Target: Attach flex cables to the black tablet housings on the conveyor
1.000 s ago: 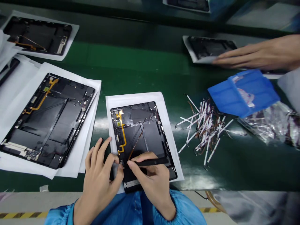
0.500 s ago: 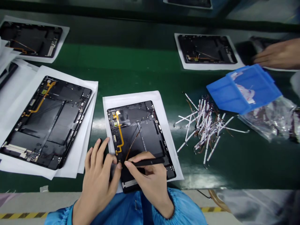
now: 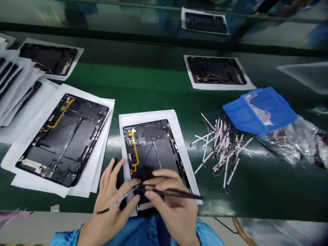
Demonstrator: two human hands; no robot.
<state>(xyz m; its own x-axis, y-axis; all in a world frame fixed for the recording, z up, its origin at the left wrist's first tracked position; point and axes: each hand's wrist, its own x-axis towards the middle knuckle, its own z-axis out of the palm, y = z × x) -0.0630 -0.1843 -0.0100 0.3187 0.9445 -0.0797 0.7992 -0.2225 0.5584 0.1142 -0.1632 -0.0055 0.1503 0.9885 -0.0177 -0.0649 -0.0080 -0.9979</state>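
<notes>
A worker's right hand (image 3: 174, 208) is pinching black tweezers (image 3: 176, 193), fingers closed around them, above an open tablet housing (image 3: 153, 147) lying on a white sheet (image 3: 147, 118). The left hand (image 3: 112, 201) is curving near a thin strip (image 3: 102, 211); whether its fingers are gripping that strip cannot be told. Both hands are hiding the housing's lower end. Beyond, loose flex strips (image 3: 220, 147) are heaping beside a blue tray (image 3: 258, 111) and a crumpled plastic bag (image 3: 289, 140).
</notes>
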